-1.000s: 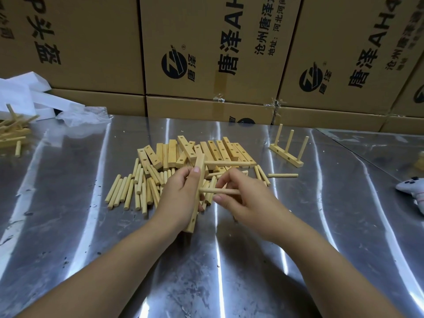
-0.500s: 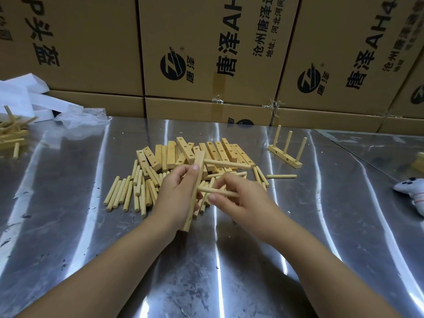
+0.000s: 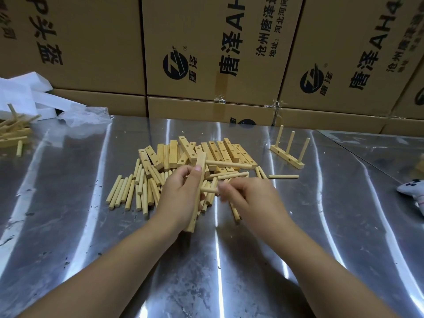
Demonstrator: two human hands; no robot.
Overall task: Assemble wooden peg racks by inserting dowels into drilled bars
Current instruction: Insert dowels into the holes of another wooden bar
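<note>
My left hand (image 3: 181,198) grips a drilled wooden bar (image 3: 197,187) held nearly upright, thumb pressed near its top. One dowel (image 3: 227,164) sticks out to the right from the bar's upper hole. My right hand (image 3: 250,198) pinches a second dowel (image 3: 209,190) whose left end meets the bar's middle. The right fingers are blurred. Behind the hands lies a heap of drilled bars (image 3: 220,152), with loose dowels (image 3: 128,191) spread to its left on the steel table (image 3: 229,271).
A finished rack with three upright pegs (image 3: 289,152) stands at the back right. More wooden pieces (image 3: 13,134) and white packaging (image 3: 29,97) lie far left. Cardboard boxes (image 3: 206,53) wall the back. A small white toy (image 3: 413,191) lies at the right edge.
The right hand has pushed the second dowel leftward, so less of it shows beside the bar. The bar stays in the left hand's grip, tilted slightly more upright.
</note>
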